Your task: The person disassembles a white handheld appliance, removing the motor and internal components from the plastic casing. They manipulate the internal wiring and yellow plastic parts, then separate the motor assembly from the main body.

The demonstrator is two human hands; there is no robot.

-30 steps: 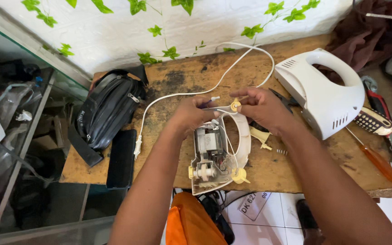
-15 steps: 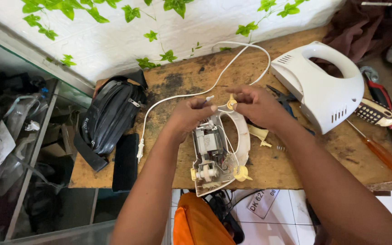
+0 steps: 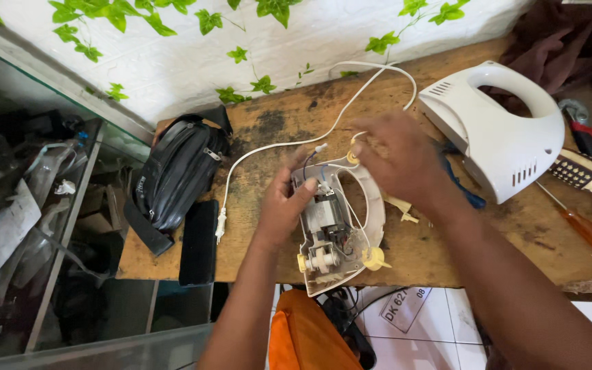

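Note:
An opened white hand-mixer base (image 3: pixel 340 229) lies on the wooden bench (image 3: pixel 275 130), its motor and yellow gears exposed. My left hand (image 3: pixel 284 205) grips the base's left edge near the top. My right hand (image 3: pixel 395 161) hovers over the base's top right, fingertips at a small yellow part by the cord entry. The white power cord (image 3: pixel 289 144) runs from there across the bench to its plug. The mixer's white top cover (image 3: pixel 498 130) rests to the right, apart from my hands.
A black pouch (image 3: pixel 176 171) and a flat black phone (image 3: pixel 199 241) lie at the bench's left end. At the right are an orange-handled screwdriver (image 3: pixel 587 233), a red-handled tool (image 3: pixel 587 137) and a small calculator-like device (image 3: pixel 580 171). A glass cabinet (image 3: pixel 29 205) stands left.
My left hand has slid down from the top of the base onto its left edge. My right hand has lifted slightly over the top right corner.

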